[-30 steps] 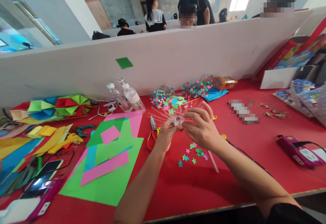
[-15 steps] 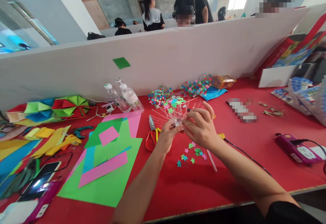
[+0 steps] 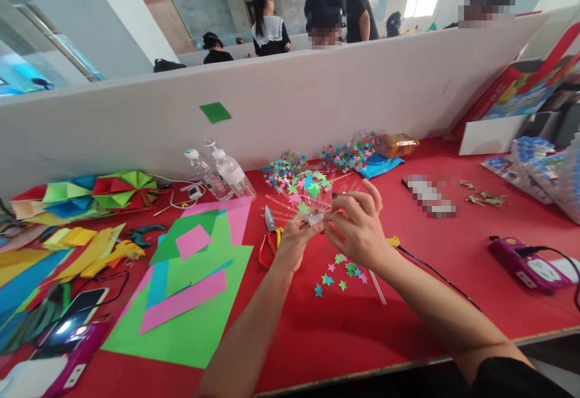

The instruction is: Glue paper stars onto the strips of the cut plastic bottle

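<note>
A clear plastic piece with thin spokes tipped by coloured paper stars [image 3: 312, 195] is held above the red table [image 3: 453, 277]. My left hand [image 3: 294, 238] pinches its clear hub from below. My right hand [image 3: 356, 223] has its fingers curled against the same hub from the right. Loose paper stars [image 3: 342, 271] lie on the table just under my hands, beside a clear straw [image 3: 377, 286]. Red-handled pliers [image 3: 269, 238] lie left of my left hand.
Green, pink and blue paper sheets [image 3: 190, 289] lie at left, with folded fans [image 3: 90, 195] behind. Water bottles [image 3: 222, 174] stand near the white partition [image 3: 294, 102]. More star pieces [image 3: 348, 153] sit at the back. Purple devices [image 3: 528, 259] lie right. People stand beyond the partition.
My hands and the star piece stayed almost in place; the piece turned slightly between my fingers. The view shifted a little.
</note>
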The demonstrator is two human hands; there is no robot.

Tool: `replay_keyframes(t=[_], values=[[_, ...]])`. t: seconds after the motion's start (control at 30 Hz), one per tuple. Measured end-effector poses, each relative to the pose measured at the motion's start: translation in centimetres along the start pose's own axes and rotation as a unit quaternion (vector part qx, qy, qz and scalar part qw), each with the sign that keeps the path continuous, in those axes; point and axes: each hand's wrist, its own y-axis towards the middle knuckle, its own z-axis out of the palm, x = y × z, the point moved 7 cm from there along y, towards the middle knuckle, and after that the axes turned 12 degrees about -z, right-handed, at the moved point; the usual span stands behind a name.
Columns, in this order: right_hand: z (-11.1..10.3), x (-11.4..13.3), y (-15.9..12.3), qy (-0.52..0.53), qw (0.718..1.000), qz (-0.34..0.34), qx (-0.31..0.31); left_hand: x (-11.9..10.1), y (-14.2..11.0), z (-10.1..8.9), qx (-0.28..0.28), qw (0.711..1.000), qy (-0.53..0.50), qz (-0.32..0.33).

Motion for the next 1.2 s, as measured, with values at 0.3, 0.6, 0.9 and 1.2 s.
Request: replay_keyframes(t=[0.3, 0.6, 0.9, 1.2], values=[[-2.0, -0.9, 0.5, 0.048, 0.996, 0.068, -0.029, -0.2, 0.0, -0.1, -0.006, 1.000, 0.000, 0.004], [-3.5, -0.7, 0.9, 0.047, 0.996, 0.045, -0.060, 0.0, 0.2, -0.2, -0.014, 1.000, 0.012, 0.009], [-2.8, -0.9, 1.0, 0.051, 0.997, 0.051, -0.024, 0.0, 0.1, -0.1, -0.003, 0.999, 0.038, 0.020], [-2.2, -0.8, 0.9, 0.091, 0.994, 0.058, -0.018, 0.1, 0.5, -0.3, 0.008, 0.998, 0.051, 0.024]])
